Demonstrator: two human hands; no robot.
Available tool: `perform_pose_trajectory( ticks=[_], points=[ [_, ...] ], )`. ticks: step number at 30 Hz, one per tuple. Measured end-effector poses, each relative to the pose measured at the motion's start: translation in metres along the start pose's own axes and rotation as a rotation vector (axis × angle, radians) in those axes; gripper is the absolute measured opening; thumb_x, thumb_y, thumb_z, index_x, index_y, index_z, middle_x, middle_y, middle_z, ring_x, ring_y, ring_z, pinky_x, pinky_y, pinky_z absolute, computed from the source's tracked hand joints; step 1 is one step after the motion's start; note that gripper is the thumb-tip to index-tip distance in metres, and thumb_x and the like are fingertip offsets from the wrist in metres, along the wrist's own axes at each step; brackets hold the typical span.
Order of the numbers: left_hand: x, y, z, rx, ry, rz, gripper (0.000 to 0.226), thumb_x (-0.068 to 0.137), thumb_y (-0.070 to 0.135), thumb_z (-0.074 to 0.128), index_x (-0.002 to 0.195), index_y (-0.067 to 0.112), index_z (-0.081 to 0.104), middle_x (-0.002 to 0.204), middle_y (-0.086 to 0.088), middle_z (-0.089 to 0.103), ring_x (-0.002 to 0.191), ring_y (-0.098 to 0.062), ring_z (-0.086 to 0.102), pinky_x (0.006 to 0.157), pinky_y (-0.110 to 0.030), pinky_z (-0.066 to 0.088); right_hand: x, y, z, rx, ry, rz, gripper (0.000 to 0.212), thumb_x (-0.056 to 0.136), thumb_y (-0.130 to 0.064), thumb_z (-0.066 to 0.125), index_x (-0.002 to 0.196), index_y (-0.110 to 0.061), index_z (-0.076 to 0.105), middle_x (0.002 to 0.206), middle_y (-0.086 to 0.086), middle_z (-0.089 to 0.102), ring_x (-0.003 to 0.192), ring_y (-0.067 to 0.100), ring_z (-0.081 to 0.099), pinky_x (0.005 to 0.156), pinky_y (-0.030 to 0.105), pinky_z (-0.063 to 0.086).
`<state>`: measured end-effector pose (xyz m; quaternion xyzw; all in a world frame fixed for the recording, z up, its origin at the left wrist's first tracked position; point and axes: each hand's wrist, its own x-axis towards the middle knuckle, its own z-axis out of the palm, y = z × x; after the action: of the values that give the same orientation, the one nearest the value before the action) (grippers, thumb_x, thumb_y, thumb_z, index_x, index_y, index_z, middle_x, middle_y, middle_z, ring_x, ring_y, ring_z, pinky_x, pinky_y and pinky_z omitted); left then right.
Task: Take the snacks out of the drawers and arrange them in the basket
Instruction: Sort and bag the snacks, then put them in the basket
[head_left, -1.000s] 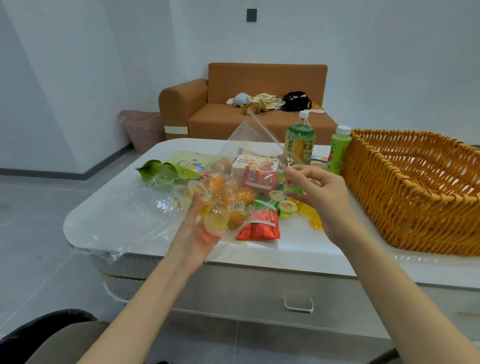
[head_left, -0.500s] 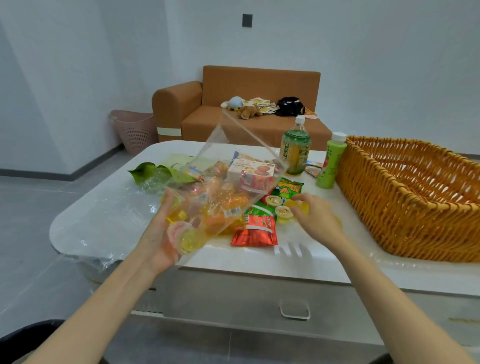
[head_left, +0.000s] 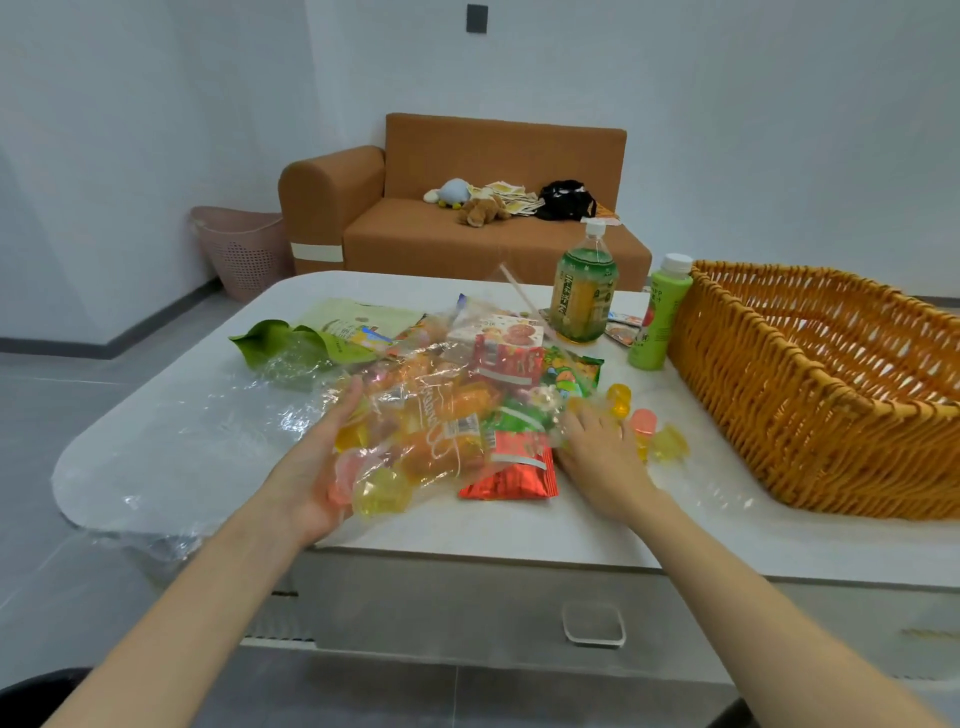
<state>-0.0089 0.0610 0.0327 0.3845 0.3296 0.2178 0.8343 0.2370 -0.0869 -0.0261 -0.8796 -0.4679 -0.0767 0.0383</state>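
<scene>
Left hand (head_left: 311, 467), palm up with fingers nearly straight, cradles the near-left end of the clear snack bag (head_left: 436, 415), whose long axis runs from near-left to far-right across the tabletop (head_left: 649, 530). Right hand (head_left: 597, 452) lies palm down with fingers spread and grips nothing, its fingertips at the loose jelly cups (head_left: 644, 426). The basket (head_left: 753, 405) stands right of both hands, with the cups between it and the right hand, so the right hand is judged better placed to load it.

Two bottles (head_left: 584, 296) (head_left: 657, 325), one basket (head_left: 753, 415)
</scene>
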Motion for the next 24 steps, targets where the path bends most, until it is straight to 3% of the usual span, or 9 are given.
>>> perform_pose_trajectory(
  ticks=[2,3,5,8,11,14,16,19,24],
  points=[
    [-0.002,-0.001,0.005,0.023,0.01,0.029,0.054,0.064,0.053,0.071,0.11,0.027,0.066,0.088,0.003,0.073,0.067,-0.017,0.067,0.045,-0.028,0.056,-0.003,0.001,-0.007,0.057,0.09,-0.063,0.041,0.094,-0.01,0.048,0.134,-0.009,0.04,0.132,0.011,0.043,0.125,0.035,0.041,0.097,0.046,0.035],
    [-0.003,-0.002,0.008,0.029,0.011,0.044,0.057,0.064,0.053,0.071,0.115,0.028,0.064,0.09,0.003,0.072,0.069,-0.016,0.065,0.044,-0.026,0.055,-0.004,0.001,-0.01,0.083,0.17,-0.105,0.039,0.089,-0.002,0.055,0.126,-0.004,0.047,0.115,0.012,0.05,0.114,0.037,0.049,0.085,0.046,0.043],
    [-0.007,-0.003,0.014,0.033,0.018,0.054,0.05,0.071,0.051,0.069,0.115,0.029,0.062,0.1,0.001,0.071,0.076,-0.017,0.065,0.038,-0.022,0.051,-0.007,0.006,-0.02,0.167,0.259,-0.045,0.024,0.088,0.0,0.055,0.111,-0.002,0.051,0.088,0.006,0.044,0.095,0.035,0.052,0.069,0.04,0.04],
    [-0.008,-0.005,0.017,0.036,-0.002,0.056,0.044,0.071,0.051,0.069,0.109,0.029,0.061,0.101,0.001,0.073,0.081,-0.019,0.067,0.053,-0.032,0.058,-0.011,0.028,-0.015,0.249,0.292,0.123,0.029,0.089,-0.01,0.042,0.118,-0.009,0.05,0.102,0.011,0.047,0.089,0.034,0.049,0.072,0.042,0.041],
    [-0.006,-0.01,0.018,0.061,-0.001,0.062,0.045,0.073,0.052,0.068,0.111,0.028,0.061,0.09,0.003,0.074,0.072,-0.019,0.067,0.062,-0.033,0.056,-0.018,0.047,0.0,0.099,0.158,0.146,0.042,0.089,-0.02,0.035,0.129,-0.013,0.046,0.111,0.011,0.05,0.092,0.034,0.048,0.08,0.044,0.042],
    [-0.004,-0.015,0.019,0.078,0.006,0.049,0.044,0.073,0.052,0.069,0.109,0.028,0.061,0.091,0.001,0.074,0.069,-0.018,0.069,0.059,-0.032,0.057,-0.022,0.049,0.0,0.165,0.093,0.137,0.049,0.09,-0.033,0.053,0.136,-0.02,0.041,0.119,0.01,0.046,0.103,0.036,0.048,0.091,0.044,0.042],
    [-0.002,-0.018,0.019,0.081,0.01,0.04,0.043,0.073,0.052,0.069,0.108,0.029,0.062,0.09,0.001,0.075,0.071,-0.018,0.069,0.06,-0.032,0.056,-0.023,0.051,-0.002,0.236,0.082,0.131,0.054,0.081,-0.026,0.065,0.132,-0.021,0.046,0.118,0.01,0.046,0.102,0.036,0.051,0.087,0.042,0.046],
    [-0.002,-0.021,0.021,0.077,0.002,0.028,0.039,0.075,0.051,0.068,0.106,0.028,0.063,0.086,0.001,0.074,0.069,-0.018,0.068,0.054,-0.028,0.055,-0.026,0.057,-0.007,0.271,0.1,0.126,0.044,0.078,-0.012,0.065,0.12,-0.013,0.053,0.109,0.011,0.053,0.098,0.035,0.053,0.071,0.032,0.042],
    [-0.002,-0.021,0.019,0.137,0.019,0.025,0.058,0.067,0.052,0.072,0.117,0.025,0.062,0.099,-0.001,0.074,0.07,-0.019,0.071,0.064,-0.031,0.056,-0.023,0.059,-0.013,0.27,-0.08,0.136,0.038,0.075,-0.037,0.056,0.107,-0.018,0.059,0.098,0.014,0.061,0.096,0.036,0.055,0.076,0.039,0.05]
  ],
)
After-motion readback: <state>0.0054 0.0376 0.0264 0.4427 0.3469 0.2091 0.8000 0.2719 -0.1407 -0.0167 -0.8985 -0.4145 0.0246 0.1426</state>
